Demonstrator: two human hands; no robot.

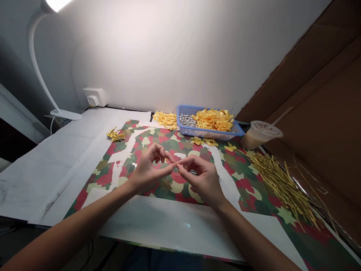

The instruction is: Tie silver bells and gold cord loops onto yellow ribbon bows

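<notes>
My left hand point(150, 167) and my right hand point(201, 177) meet over the middle of the patterned red, green and cream paper point(254, 188). Both hands are pinched, fingertips touching each other at the centre. Whatever they pinch is too small to make out. A blue basket point(210, 131) holding yellow ribbon bows point(213, 118) and silver beads point(187, 120) stands behind the hands. A bundle of thin gold wire ties point(282, 182) lies to the right of my right hand.
More yellow bows point(166, 119) are piled left of the basket, and a few lie loose in front of it. A finished gold bow point(115, 134) lies at the left. A lidded drink cup point(259, 134) stands at right. A white desk lamp point(63, 113) and wall socket point(94, 97) are at back left.
</notes>
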